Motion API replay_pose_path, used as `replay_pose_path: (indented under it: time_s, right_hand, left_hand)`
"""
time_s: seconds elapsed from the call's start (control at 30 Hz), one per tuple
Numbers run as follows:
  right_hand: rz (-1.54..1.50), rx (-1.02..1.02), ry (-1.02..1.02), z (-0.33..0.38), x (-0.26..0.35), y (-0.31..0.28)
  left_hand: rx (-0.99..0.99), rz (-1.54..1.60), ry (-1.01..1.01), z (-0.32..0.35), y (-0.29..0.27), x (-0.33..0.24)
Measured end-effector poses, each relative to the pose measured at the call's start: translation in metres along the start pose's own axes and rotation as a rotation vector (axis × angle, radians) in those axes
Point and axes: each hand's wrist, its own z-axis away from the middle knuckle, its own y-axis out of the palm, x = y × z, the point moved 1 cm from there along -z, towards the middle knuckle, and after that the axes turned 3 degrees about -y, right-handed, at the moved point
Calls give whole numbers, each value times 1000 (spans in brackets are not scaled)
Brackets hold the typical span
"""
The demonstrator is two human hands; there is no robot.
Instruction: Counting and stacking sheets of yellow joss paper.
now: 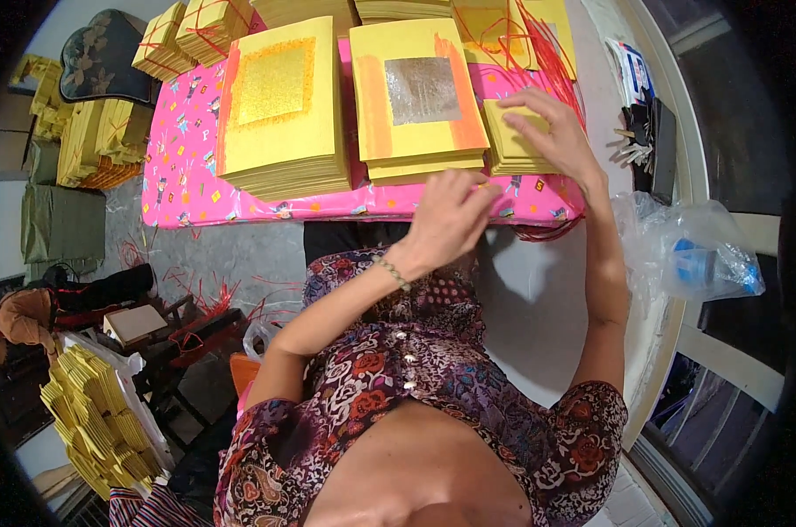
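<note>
A thick stack of yellow paper with a silver square and orange bands on its top sheet lies near the table's front edge. At its front right corner is my left hand, its fingers bent together; whatever they may hold is too small to make out. Over a smaller stack of yellow paper to the right, my right hand is open, thumb and fingers apart, close to the top sheets. Left of these stands another thick stack with a gold square on top.
The table has a pink patterned cover. Red ties hang over its right side. Bundles tied in red sit at the back. A clear plastic bag is on the right; folded yellow paper is piled lower left.
</note>
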Motion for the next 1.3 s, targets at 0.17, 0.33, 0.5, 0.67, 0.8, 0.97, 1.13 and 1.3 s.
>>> replay_pose_path:
  time_s: [0.17, 0.33, 0.5, 0.67, 0.8, 0.97, 1.13, 1.3]
  right_hand:
    - [59, 89, -147, 1, 27, 14]
    - [130, 105, -158, 2, 24, 23]
    - [137, 110, -156, 1, 22, 24]
    - [117, 160, -92, 0, 18, 23]
    - [111, 169, -80, -3, 20, 23]
    - [93, 160, -66, -3, 19, 24]
    - [63, 113, -68, -4, 18, 26]
    - [67, 136, -69, -5, 22, 22]
  left_hand:
    - [-122, -178, -94, -12, -43, 21]
    - [-104, -225, -164, -18, -50, 40]
    - [-67, -184, -203, -18, -51, 53]
    - [-55, -134, -224, -22, -54, 57]
    - [-89, -104, -242, -23, -56, 56]
    - [-89, -97, -278, -26, -57, 55]
    - [-15, -162, -321, -28, -60, 54]
    - [-31, -170, -320, -30, -61, 54]
